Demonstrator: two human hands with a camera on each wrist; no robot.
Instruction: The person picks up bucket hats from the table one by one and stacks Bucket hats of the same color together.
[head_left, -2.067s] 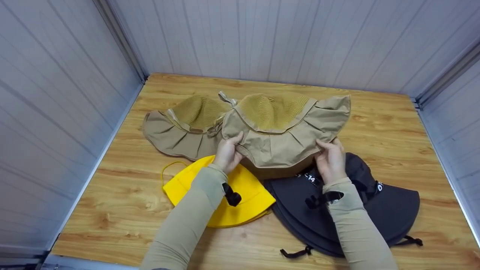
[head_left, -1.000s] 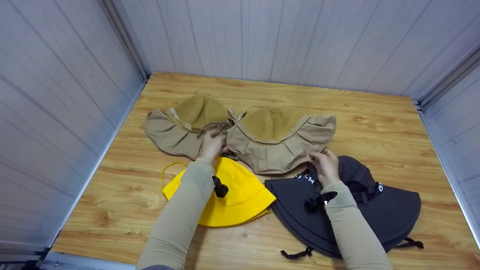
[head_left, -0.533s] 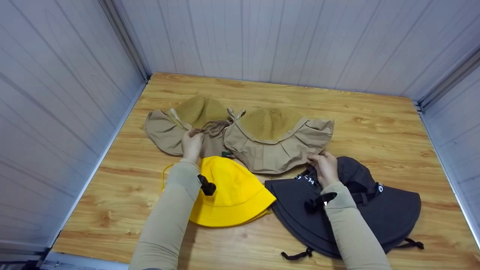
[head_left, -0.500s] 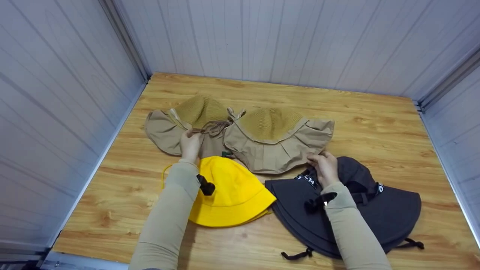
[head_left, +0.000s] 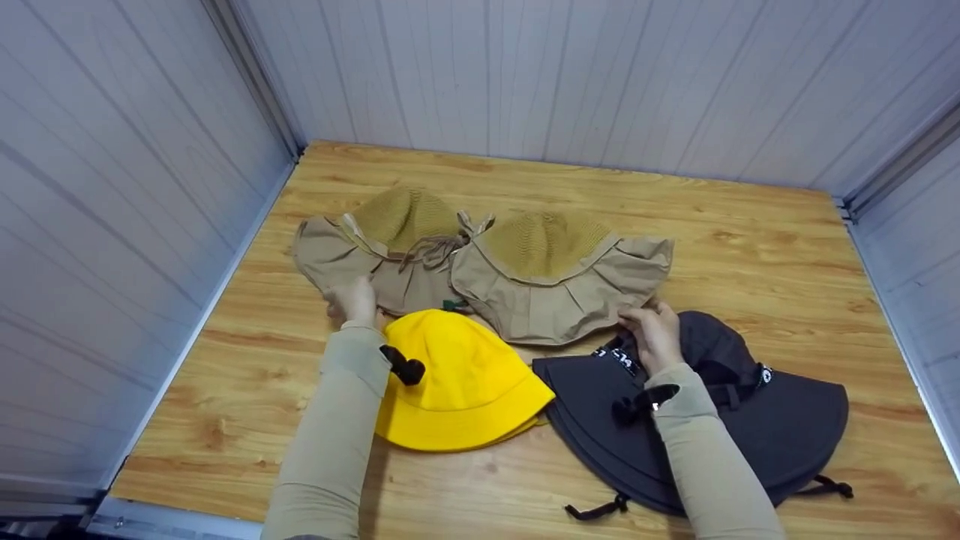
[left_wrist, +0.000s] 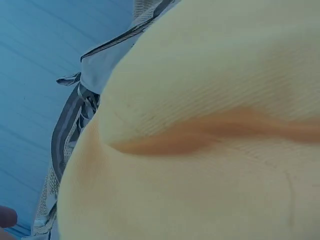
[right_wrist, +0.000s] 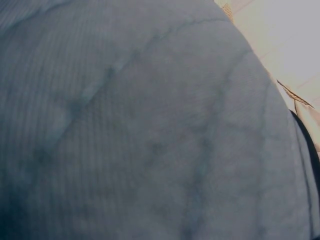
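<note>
Two tan sun hats with knitted crowns and pleated brims lie folded side by side in the head view. My left hand [head_left: 352,300] grips the front brim edge of the left sun hat [head_left: 405,289], thumb above and fingers at the edge. The right hand [head_left: 654,334] pinches the lower brim edge of the right sun hat [head_left: 547,307] between thumb and fingers. A knotted brown tie [head_left: 436,251] lies between the two crowns. One fingertip [left_wrist: 7,217] shows at the corner of the left wrist view; the yellow hat [left_wrist: 210,190] fills most of it.
The yellow bucket hat [head_left: 457,382] lies folded in front, by the left forearm. Dark wide-brimmed hats [head_left: 780,427] with cords lie stacked under the right forearm, filling the right wrist view. White panel walls [head_left: 525,82] enclose the wooden table [head_left: 225,397].
The right sun hat has been lowered onto the table. My left hand let go of it, went to the tie, then moved left to the other hat's brim edge. The right hand keeps its grip.
</note>
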